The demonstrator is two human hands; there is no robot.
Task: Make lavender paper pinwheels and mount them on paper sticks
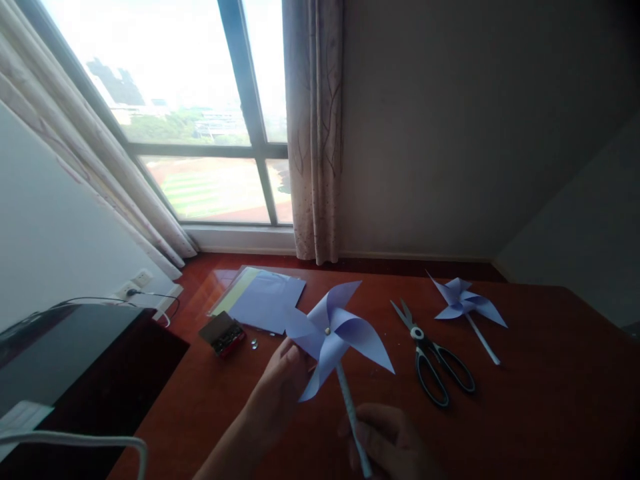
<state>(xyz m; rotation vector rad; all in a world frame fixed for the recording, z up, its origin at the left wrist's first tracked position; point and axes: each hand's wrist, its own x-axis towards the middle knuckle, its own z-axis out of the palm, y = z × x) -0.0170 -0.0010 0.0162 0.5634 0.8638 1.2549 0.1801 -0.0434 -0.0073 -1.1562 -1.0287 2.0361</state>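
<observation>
A pale purple paper pinwheel [350,327] with a small round pin at its centre is held up over the table. My right hand [387,437] is closed around the lower part of its white stick [346,390]. My left hand [287,373] is at the left blade, its fingers bent against the paper and partly hidden behind it. To the right lie scissors [419,337] with black-and-grey handles, their blades slightly apart. A second purple pinwheel [460,303] on a white stick rests beyond them.
Sheets of purple and yellowish paper [270,297] lie at the table's far left. Before them sit an open small box [227,337] and shiny metal pins [255,344]. A dark glossy surface [75,360] stands left of the wooden table [550,400], with a white cable [100,438] over it.
</observation>
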